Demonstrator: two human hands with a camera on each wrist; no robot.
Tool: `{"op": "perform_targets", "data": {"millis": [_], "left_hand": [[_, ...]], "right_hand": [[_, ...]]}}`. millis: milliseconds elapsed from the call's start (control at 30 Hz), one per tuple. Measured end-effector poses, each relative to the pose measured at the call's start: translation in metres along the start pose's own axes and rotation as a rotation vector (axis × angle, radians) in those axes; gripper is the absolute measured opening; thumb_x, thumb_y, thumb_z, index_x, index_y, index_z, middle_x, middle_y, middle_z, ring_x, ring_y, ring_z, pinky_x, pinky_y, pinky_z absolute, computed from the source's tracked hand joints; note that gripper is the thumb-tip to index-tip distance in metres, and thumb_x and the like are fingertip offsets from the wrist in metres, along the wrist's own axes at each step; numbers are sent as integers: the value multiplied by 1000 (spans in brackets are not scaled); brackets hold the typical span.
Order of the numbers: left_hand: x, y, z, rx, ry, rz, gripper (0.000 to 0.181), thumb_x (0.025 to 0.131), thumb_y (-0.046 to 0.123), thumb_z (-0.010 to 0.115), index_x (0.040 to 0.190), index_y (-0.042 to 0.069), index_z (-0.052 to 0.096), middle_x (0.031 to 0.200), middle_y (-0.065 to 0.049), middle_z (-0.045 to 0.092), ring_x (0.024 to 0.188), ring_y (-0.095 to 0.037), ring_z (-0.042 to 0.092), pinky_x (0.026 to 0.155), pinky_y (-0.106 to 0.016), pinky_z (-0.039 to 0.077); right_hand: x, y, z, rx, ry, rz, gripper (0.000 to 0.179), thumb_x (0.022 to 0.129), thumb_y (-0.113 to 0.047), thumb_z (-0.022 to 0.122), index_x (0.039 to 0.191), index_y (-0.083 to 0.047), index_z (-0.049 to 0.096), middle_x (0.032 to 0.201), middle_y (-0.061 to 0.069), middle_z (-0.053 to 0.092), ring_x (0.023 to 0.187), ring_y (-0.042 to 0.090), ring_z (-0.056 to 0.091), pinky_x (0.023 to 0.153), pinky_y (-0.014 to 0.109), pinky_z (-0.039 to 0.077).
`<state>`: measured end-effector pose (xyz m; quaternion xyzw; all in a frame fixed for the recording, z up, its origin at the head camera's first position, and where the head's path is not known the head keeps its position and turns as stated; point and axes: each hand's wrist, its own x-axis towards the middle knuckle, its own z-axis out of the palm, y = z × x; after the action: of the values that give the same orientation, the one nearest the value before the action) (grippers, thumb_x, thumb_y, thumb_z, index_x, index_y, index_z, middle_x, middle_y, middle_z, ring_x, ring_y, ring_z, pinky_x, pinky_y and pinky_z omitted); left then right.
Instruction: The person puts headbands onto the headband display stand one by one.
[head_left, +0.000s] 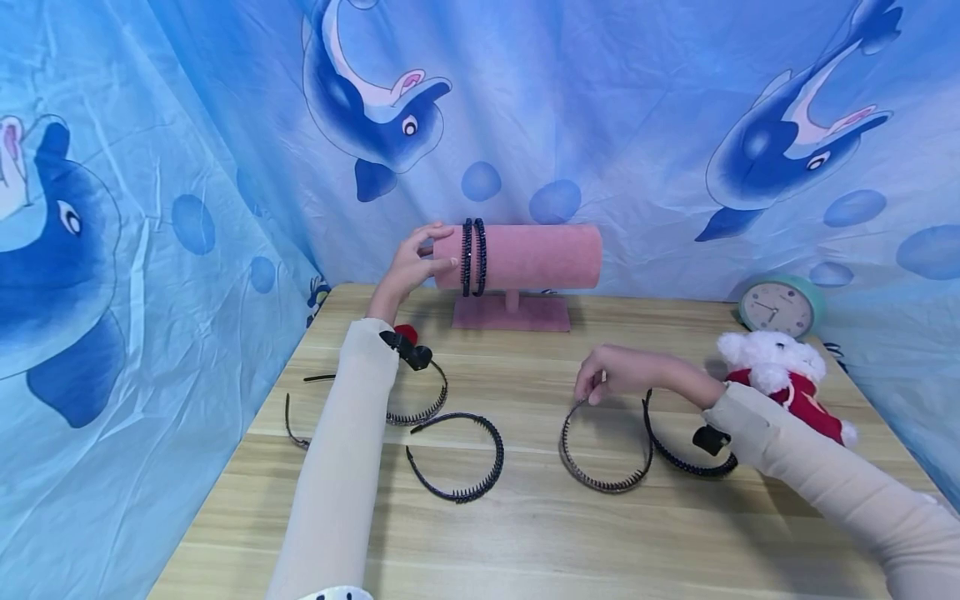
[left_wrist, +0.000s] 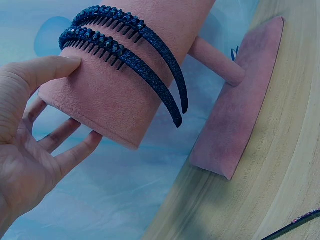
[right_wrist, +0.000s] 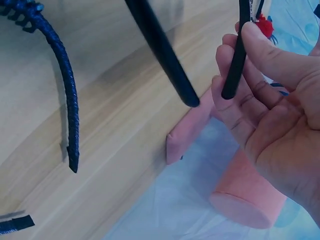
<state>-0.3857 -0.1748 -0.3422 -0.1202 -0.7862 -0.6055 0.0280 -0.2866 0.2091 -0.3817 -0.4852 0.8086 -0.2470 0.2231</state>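
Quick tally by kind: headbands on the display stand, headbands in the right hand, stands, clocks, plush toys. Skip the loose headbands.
Headbands on stand: 2
Headband in right hand, pinched: 1
Pink display stand: 1
Clock: 1
White plush toy: 1
Total: 6

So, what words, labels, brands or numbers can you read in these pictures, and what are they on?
No text is clearly legible.
Round mint-green clock with a pale dial: markings too small and blurred to read.
White plush toy in a red garment: a pale mark, too small to make out.
Pink cylindrical velvety stand: no lettering visible.
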Motion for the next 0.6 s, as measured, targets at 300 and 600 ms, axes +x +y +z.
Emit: {"op": "perform_targets", "data": {"millis": [300,600], "left_hand": [[-1,1,1,-22,2,0,59,92,7,74,147,18,55,167,8,28,146,-32,41,114,-49,48],[-2,3,0,-22,-7,3,59,92,7,74,147,17,55,167,7,28,146,-32,41,113,-49,48]], "right_hand": [[4,0,4,13,-27,8,10,86,-3,77,96,0,79,91,9,78,82,14,71,77,25,61],[-3,-9,-16,22,-54,-21,14,86,6,72,95,-3,79,90,8,75,85,12,67,80,25,60]]}}
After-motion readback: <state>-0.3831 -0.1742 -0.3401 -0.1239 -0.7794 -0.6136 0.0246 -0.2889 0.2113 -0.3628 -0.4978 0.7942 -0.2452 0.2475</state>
